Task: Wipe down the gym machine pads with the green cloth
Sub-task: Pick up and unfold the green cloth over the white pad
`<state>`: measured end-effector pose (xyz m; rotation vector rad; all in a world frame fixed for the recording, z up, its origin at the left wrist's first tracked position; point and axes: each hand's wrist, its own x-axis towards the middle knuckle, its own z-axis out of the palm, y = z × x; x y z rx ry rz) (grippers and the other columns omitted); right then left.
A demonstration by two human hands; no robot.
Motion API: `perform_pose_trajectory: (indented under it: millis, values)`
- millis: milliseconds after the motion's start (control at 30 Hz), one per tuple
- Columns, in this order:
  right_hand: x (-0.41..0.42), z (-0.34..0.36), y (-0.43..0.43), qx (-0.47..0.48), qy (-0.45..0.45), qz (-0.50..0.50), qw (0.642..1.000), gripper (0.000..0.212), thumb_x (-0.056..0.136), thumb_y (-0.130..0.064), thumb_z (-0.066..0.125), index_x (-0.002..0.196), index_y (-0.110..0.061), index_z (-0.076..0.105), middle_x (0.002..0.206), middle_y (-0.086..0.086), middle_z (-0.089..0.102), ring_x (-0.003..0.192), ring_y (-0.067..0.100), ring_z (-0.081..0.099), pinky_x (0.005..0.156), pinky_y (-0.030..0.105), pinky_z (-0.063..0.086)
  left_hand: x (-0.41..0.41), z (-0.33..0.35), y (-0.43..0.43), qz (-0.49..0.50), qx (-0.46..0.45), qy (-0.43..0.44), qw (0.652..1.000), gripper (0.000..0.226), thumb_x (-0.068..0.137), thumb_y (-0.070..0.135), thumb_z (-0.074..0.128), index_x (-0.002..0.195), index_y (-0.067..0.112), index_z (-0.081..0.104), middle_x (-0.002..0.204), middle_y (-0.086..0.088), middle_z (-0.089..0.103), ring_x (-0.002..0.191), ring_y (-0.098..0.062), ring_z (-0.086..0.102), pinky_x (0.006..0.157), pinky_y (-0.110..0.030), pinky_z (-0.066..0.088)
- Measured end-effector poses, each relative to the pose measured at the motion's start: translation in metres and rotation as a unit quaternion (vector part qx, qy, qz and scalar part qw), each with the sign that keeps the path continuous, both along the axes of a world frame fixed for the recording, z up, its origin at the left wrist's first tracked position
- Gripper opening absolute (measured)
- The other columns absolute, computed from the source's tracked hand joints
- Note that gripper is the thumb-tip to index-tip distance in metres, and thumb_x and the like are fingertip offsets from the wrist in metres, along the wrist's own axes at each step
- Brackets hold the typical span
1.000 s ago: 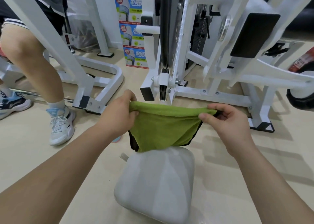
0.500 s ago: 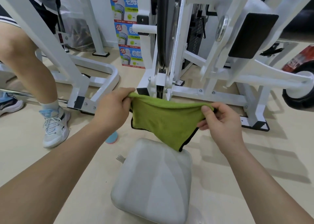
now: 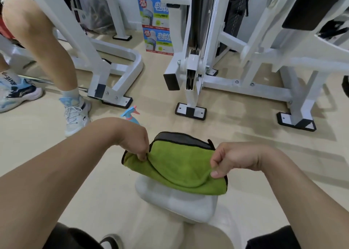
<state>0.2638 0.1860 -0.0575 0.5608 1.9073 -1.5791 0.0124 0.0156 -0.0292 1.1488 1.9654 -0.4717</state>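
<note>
Head view: you pinch the green cloth [image 3: 177, 165] at both ends, left hand [image 3: 135, 142] at its far-left edge, right hand [image 3: 229, 159] at its near-right corner, so it drapes flat over the far half of the white seat pad [image 3: 175, 201], probably ready to wipe.

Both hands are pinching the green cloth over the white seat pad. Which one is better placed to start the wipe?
Probably the right hand: it pinches the green cloth directly above the seat pad. The left hand holds the corner beyond the pad's edge.
</note>
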Motion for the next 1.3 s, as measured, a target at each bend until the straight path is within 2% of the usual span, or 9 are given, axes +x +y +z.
perform_pose_trajectory:
  millis: [100,233,500,633,733,800,967,1167,1300]
  values:
    - [0.005,-0.01,0.002,-0.058,-0.048,0.006,0.997,0.011,0.082,-0.02,0.077,0.075,-0.015,0.071,0.078,0.009,0.069,0.071,0.018,0.069,0.075,0.03,0.058,-0.001,-0.008,0.0,0.034,-0.009,-0.053,0.998,0.019,0.089,0.027,0.07,0.07,0.025,0.07,0.074,0.011,0.063,0.077,-0.01,0.059,0.066,-0.022,0.045]
    - [0.005,-0.029,0.007,0.027,-0.06,-0.077,0.995,0.015,0.1,-0.024,0.069,0.093,-0.012,0.065,0.086,0.013,0.073,0.07,0.028,0.075,0.077,0.044,0.065,-0.009,-0.028,-0.003,0.026,0.027,-0.086,0.996,0.011,0.095,0.037,0.066,0.093,0.031,0.075,0.098,0.008,0.074,0.094,-0.018,0.073,0.073,-0.022,0.055]
    - [0.011,-0.069,0.023,0.148,-0.08,-0.265,0.949,0.024,0.104,-0.029,0.061,0.102,-0.005,0.061,0.096,0.018,0.075,0.071,0.029,0.075,0.078,0.05,0.063,-0.029,-0.084,0.015,0.142,0.265,-0.009,0.954,0.026,0.097,0.038,0.065,0.117,0.021,0.066,0.113,-0.002,0.065,0.101,-0.021,0.062,0.082,-0.031,0.05]
    - [0.003,-0.091,0.014,0.221,-0.112,-0.285,0.926,0.041,0.094,-0.042,0.071,0.112,-0.01,0.051,0.104,0.012,0.066,0.074,0.028,0.071,0.07,0.045,0.062,-0.022,-0.115,0.011,0.22,0.103,0.002,0.97,0.084,0.088,0.061,0.069,0.146,0.007,0.04,0.136,-0.011,0.055,0.114,-0.029,0.06,0.09,-0.037,0.054]
    - [-0.007,-0.088,0.01,0.397,-0.142,-0.212,0.882,0.058,0.082,-0.054,0.077,0.113,-0.015,0.047,0.108,0.004,0.06,0.093,0.027,0.065,0.073,0.039,0.056,-0.022,-0.128,0.003,0.276,0.051,-0.043,0.959,0.081,0.086,0.066,0.067,0.136,0.004,0.048,0.133,-0.009,0.056,0.112,-0.03,0.062,0.087,-0.041,0.058]
    - [-0.018,-0.081,0.006,0.453,-0.125,-0.168,0.867,0.049,0.079,-0.053,0.078,0.104,-0.019,0.052,0.106,0.001,0.062,0.093,0.023,0.061,0.073,0.035,0.051,-0.023,-0.136,0.001,0.342,0.08,-0.104,0.93,0.069,0.085,0.058,0.074,0.125,0.004,0.055,0.12,-0.01,0.062,0.103,-0.029,0.067,0.082,-0.047,0.063]
    - [-0.039,-0.086,-0.022,0.196,-0.068,-0.117,0.971,0.036,0.085,-0.05,0.078,0.1,-0.02,0.064,0.083,0.004,0.069,0.061,0.017,0.066,0.055,0.03,0.055,-0.013,-0.133,0.007,0.277,0.142,-0.016,0.95,0.05,0.086,0.048,0.078,0.106,0.007,0.058,0.103,-0.01,0.061,0.09,-0.028,0.066,0.077,-0.045,0.063]
    - [-0.042,-0.096,-0.028,0.13,-0.006,-0.162,0.978,0.026,0.098,-0.04,0.065,0.119,-0.024,0.066,0.102,0.008,0.073,0.073,0.017,0.07,0.072,0.033,0.062,-0.019,-0.098,0.007,0.307,0.257,-0.003,0.916,0.014,0.088,0.015,0.065,0.089,0.012,0.051,0.091,-0.01,0.058,0.074,-0.023,0.055,0.061,-0.034,0.051]
    - [-0.046,-0.086,-0.032,0.072,0.054,-0.254,0.963,0.033,0.104,-0.039,0.057,0.109,-0.009,0.07,0.097,0.011,0.073,0.075,0.019,0.069,0.082,0.04,0.062,-0.006,-0.061,0.012,0.374,0.3,-0.081,0.874,0.023,0.087,0.015,0.07,0.087,0.013,0.047,0.088,-0.008,0.057,0.069,-0.021,0.058,0.049,-0.028,0.049]
